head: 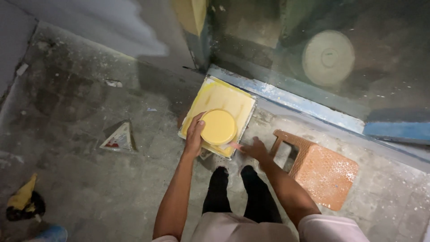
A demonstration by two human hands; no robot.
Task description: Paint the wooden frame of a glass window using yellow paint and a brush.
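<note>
Both hands work over a yellow paint tray (219, 101) on the concrete floor (80, 134). The left hand (195, 134) grasps a round yellow tub (218, 127) by its rim, above the tray's near end. The right hand (255, 149) pinches a thin pink handle (235, 146) at the tray's corner. Held by the rim alone, the tub could tip and slop paint onto the floor or the orange stool (324, 172) beside it.
</note>
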